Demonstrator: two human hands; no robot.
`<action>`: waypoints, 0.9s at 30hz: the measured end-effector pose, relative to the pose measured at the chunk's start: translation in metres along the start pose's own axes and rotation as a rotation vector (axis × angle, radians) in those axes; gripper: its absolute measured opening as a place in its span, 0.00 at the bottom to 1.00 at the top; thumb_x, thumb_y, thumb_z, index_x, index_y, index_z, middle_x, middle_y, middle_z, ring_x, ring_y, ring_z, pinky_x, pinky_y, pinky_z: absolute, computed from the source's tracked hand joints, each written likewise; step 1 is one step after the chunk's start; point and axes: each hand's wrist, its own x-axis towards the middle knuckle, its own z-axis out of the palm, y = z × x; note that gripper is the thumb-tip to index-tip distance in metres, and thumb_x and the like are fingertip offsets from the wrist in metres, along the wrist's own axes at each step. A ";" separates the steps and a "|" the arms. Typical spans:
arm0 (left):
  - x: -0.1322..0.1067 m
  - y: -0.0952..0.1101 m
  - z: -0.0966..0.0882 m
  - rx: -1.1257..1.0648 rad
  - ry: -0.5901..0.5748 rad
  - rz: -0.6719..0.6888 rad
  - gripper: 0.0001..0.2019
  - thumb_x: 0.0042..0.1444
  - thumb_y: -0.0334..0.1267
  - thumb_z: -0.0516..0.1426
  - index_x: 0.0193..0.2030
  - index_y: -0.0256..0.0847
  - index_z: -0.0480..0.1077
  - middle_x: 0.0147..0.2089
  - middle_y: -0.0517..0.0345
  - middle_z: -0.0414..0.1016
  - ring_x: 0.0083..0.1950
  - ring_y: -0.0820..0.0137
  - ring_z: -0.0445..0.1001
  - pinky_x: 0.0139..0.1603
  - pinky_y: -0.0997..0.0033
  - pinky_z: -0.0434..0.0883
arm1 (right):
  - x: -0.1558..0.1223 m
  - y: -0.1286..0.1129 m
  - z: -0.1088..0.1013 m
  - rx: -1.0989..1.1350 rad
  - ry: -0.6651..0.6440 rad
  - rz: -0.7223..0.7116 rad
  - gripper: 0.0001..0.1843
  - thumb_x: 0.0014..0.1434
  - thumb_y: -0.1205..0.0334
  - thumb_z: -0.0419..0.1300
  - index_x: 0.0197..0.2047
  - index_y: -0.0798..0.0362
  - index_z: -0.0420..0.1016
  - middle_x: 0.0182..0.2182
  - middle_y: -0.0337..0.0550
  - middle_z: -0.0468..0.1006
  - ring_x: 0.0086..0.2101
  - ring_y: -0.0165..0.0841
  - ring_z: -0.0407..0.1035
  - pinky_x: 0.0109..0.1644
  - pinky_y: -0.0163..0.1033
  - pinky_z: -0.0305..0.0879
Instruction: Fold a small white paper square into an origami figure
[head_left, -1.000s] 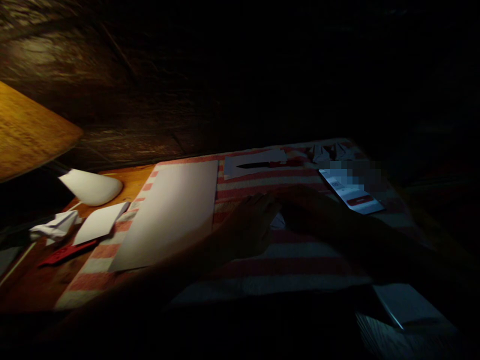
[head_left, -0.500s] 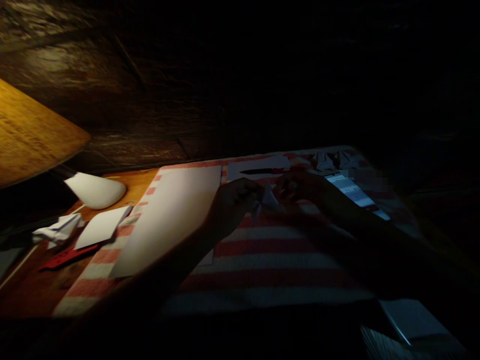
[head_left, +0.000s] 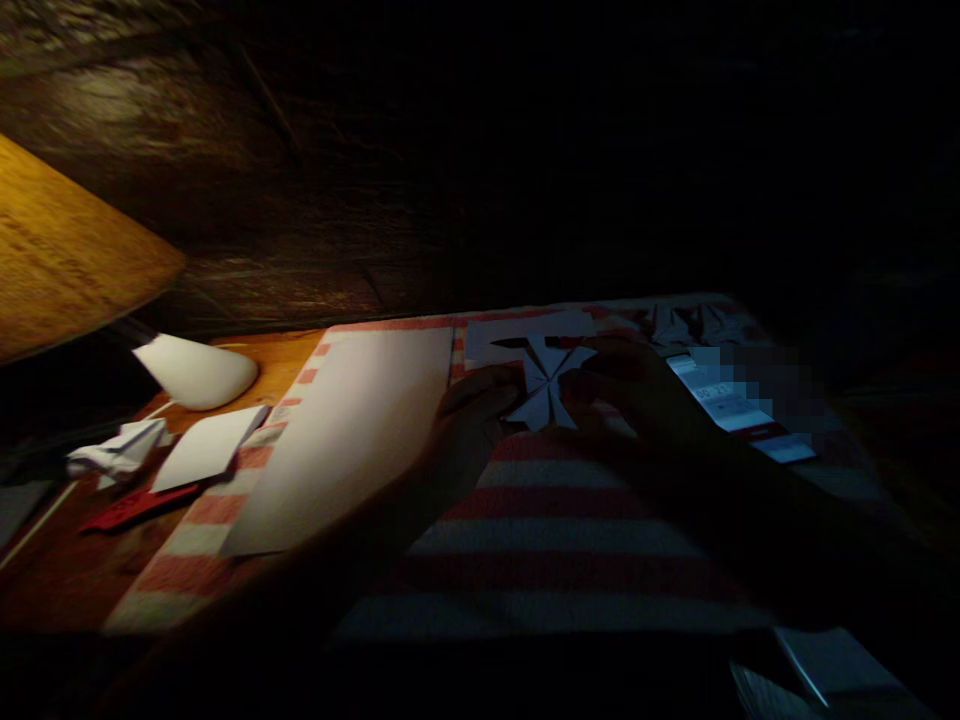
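A white folded paper piece point(head_left: 546, 392) with several pointed flaps spreading from its centre is between my two hands, just above the striped cloth. My left hand point(head_left: 478, 405) grips its left side, fingers bent around the edge. On the opposite side, my right hand point(head_left: 609, 382) pinches the flaps; its fingers are dark and partly lost in shadow. Behind the folded paper, a knife point(head_left: 511, 343) with a dark blade and some red at its handle lies across a white paper sheet point(head_left: 481, 340).
A large white sheet point(head_left: 352, 420) covers the left of the red-and-white cloth point(head_left: 525, 505). A lit phone point(head_left: 731, 405) lies right, with folded paper pieces point(head_left: 686, 325) behind it. Far left are a lamp point(head_left: 199, 372), crumpled paper point(head_left: 120, 452), a small paper stack point(head_left: 206, 450) and a red tool point(head_left: 135, 508).
The folded paper has turned and spread, so its pointed flaps now face me in a star shape. Both hands have shifted slightly around it, and the view has moved a little left.
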 end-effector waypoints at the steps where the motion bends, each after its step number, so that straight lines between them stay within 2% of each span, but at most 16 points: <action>1: 0.001 -0.002 -0.002 -0.027 -0.008 -0.009 0.08 0.54 0.35 0.63 0.40 0.36 0.78 0.40 0.52 0.81 0.41 0.64 0.80 0.41 0.65 0.79 | 0.000 0.001 0.000 0.020 0.007 0.007 0.07 0.51 0.60 0.69 0.29 0.51 0.74 0.22 0.35 0.73 0.24 0.30 0.67 0.27 0.36 0.64; 5: 0.006 -0.009 -0.009 -0.112 0.067 0.021 0.07 0.59 0.38 0.61 0.39 0.36 0.77 0.41 0.51 0.81 0.45 0.64 0.79 0.50 0.63 0.77 | -0.001 0.007 -0.005 0.005 0.042 -0.044 0.07 0.51 0.62 0.70 0.30 0.51 0.75 0.23 0.36 0.75 0.23 0.30 0.68 0.26 0.35 0.63; 8: 0.009 -0.015 -0.012 -0.169 0.135 0.025 0.06 0.59 0.39 0.62 0.36 0.39 0.73 0.38 0.55 0.78 0.42 0.67 0.78 0.48 0.65 0.77 | -0.006 0.012 -0.011 -0.137 0.127 -0.297 0.06 0.52 0.62 0.70 0.32 0.51 0.77 0.29 0.40 0.79 0.30 0.33 0.73 0.32 0.38 0.68; 10: 0.009 -0.016 -0.011 -0.171 0.153 0.037 0.09 0.58 0.42 0.64 0.37 0.40 0.72 0.38 0.57 0.77 0.41 0.69 0.77 0.45 0.67 0.77 | -0.010 0.014 -0.016 -0.266 0.108 -0.516 0.02 0.56 0.64 0.68 0.33 0.51 0.79 0.35 0.43 0.81 0.39 0.38 0.76 0.41 0.43 0.71; 13: 0.005 -0.015 -0.006 -0.101 0.085 0.059 0.13 0.58 0.46 0.64 0.42 0.42 0.70 0.42 0.55 0.77 0.43 0.68 0.77 0.43 0.67 0.76 | -0.015 0.014 -0.019 -0.450 0.038 -0.741 0.05 0.57 0.70 0.65 0.36 0.50 0.79 0.40 0.46 0.82 0.46 0.40 0.76 0.49 0.45 0.71; 15: 0.000 -0.012 -0.002 -0.012 0.013 0.083 0.14 0.60 0.48 0.63 0.46 0.44 0.68 0.45 0.55 0.77 0.42 0.67 0.76 0.38 0.67 0.76 | -0.017 0.012 -0.018 -0.530 0.005 -0.804 0.08 0.56 0.73 0.65 0.38 0.50 0.79 0.41 0.46 0.83 0.45 0.39 0.77 0.47 0.44 0.72; 17: -0.005 -0.008 0.001 0.131 -0.020 0.163 0.13 0.60 0.44 0.63 0.49 0.45 0.68 0.41 0.58 0.76 0.36 0.71 0.74 0.34 0.71 0.73 | -0.017 0.010 -0.015 -0.549 -0.035 -0.848 0.09 0.57 0.74 0.64 0.38 0.51 0.79 0.41 0.46 0.83 0.43 0.38 0.78 0.45 0.43 0.73; 20: -0.010 -0.004 0.002 0.345 -0.026 0.280 0.11 0.56 0.33 0.64 0.44 0.44 0.69 0.30 0.65 0.72 0.28 0.76 0.69 0.28 0.77 0.67 | -0.019 0.007 -0.012 -0.556 -0.060 -0.870 0.09 0.59 0.74 0.62 0.39 0.51 0.80 0.42 0.48 0.82 0.45 0.39 0.78 0.48 0.45 0.73; 22: -0.010 -0.003 0.001 0.452 -0.012 0.321 0.07 0.54 0.30 0.63 0.38 0.42 0.70 0.27 0.65 0.70 0.27 0.76 0.68 0.27 0.77 0.65 | -0.020 0.006 -0.011 -0.549 -0.046 -0.823 0.10 0.62 0.72 0.60 0.41 0.50 0.82 0.43 0.48 0.82 0.47 0.39 0.77 0.50 0.45 0.73; 24: -0.009 -0.003 0.000 0.527 0.003 0.346 0.03 0.54 0.31 0.62 0.34 0.40 0.71 0.27 0.63 0.71 0.28 0.75 0.69 0.27 0.76 0.66 | -0.022 0.008 -0.011 -0.502 -0.037 -0.721 0.11 0.64 0.71 0.59 0.42 0.49 0.81 0.43 0.46 0.82 0.46 0.38 0.77 0.49 0.44 0.74; 27: -0.009 -0.003 -0.002 0.550 0.004 0.353 0.02 0.55 0.32 0.61 0.36 0.40 0.73 0.30 0.61 0.75 0.31 0.73 0.73 0.30 0.75 0.69 | -0.025 0.013 -0.011 -0.401 -0.056 -0.536 0.12 0.64 0.67 0.63 0.49 0.46 0.80 0.45 0.42 0.83 0.42 0.35 0.78 0.43 0.40 0.75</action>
